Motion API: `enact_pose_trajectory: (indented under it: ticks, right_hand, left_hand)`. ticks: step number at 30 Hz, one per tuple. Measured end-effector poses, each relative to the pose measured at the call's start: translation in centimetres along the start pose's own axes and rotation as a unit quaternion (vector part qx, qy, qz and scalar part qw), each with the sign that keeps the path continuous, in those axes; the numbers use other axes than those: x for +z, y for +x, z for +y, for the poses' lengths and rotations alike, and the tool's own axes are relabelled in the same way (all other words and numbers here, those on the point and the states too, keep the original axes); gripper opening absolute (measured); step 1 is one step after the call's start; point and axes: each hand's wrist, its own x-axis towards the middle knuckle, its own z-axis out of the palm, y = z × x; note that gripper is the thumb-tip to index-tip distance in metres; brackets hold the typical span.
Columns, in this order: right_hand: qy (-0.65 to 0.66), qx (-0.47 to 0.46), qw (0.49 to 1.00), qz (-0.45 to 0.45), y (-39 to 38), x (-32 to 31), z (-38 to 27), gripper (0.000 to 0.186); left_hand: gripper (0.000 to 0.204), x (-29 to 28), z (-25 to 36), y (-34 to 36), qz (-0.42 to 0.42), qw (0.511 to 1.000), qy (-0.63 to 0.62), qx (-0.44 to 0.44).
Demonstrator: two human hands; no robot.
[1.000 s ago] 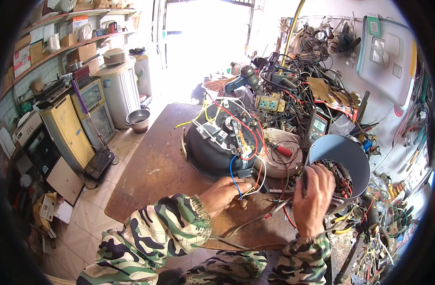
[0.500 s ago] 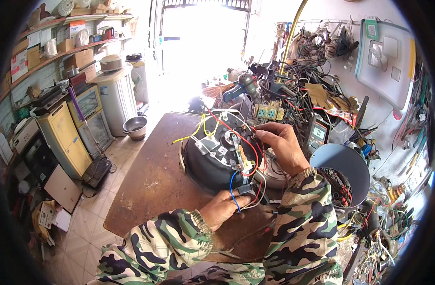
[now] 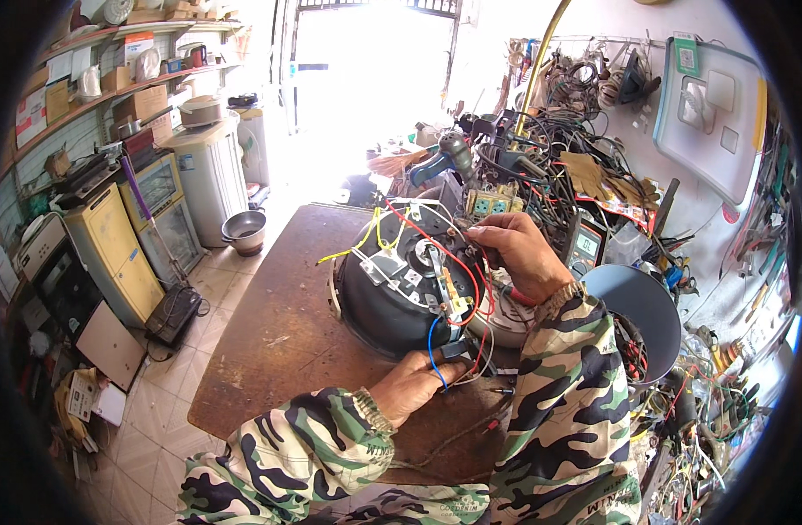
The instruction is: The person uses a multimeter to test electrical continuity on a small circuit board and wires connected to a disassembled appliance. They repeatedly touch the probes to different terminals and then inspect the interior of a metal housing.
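Note:
An upturned black, bowl-shaped appliance body [image 3: 375,306], rice-cooker-like, lies on the table with its underside wiring exposed. Red wire [image 3: 445,249], yellow wires [image 3: 338,256] and a blue wire [image 3: 432,337] loop off it. My left hand [image 3: 411,385] is closed at the near edge, its fingers on a small black block [image 3: 454,348] where wires gather. At the far right rim, my right hand [image 3: 522,258] pinches with thumb and forefinger; what sits between the fingertips is too small to name. A red piece [image 3: 522,298] shows below that hand.
A brown wooden table [image 3: 252,350] carries the work. On the right stand a multimeter [image 3: 586,243], a grey-blue bucket [image 3: 650,306] of cables and heaped wires [image 3: 576,131]. A heat-gun-like tool [image 3: 453,157] lies beyond. A dark pot [image 3: 245,229] rests on the floor at left.
My right hand has shifted slightly up and left along the rim, and a red piece now shows below it. My left hand stays almost in place at the black block.

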Motion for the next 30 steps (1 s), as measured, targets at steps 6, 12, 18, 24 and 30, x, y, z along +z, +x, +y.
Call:
enact_pose_trajectory:
  ticks: [6, 12, 18, 24, 30]
  right_hand:
    - [0.023, 0.004, 0.999, -0.026, 0.5, -0.4, 0.6, 0.018]
    - [0.054, 0.006, 0.999, -0.008, 0.2, -0.2, 0.7, 0.018]
    - [0.011, -0.012, 1.000, -0.009, 0.1, 0.0, 0.9, 0.018]
    - [0.148, -0.054, 0.977, 0.143, -1.4, -0.1, 3.3, 0.019]
    - [0.183, -0.061, 0.953, 0.234, -4.6, 0.8, 7.2, 0.020]
  left_hand:
    - [0.029, -0.2, -0.4, 0.3, 0.000, 1.000, -0.008, 0.026]
    - [0.029, -0.1, -0.4, 0.2, 0.003, 1.000, 0.005, 0.020]
    - [0.035, -0.5, -0.4, 0.1, -0.008, 1.000, -0.008, 0.009]
    - [0.028, -0.5, -0.3, -0.2, -0.006, 0.999, -0.035, -0.036]
    - [0.024, -0.5, 0.4, -0.6, -0.021, 0.999, -0.025, -0.005]
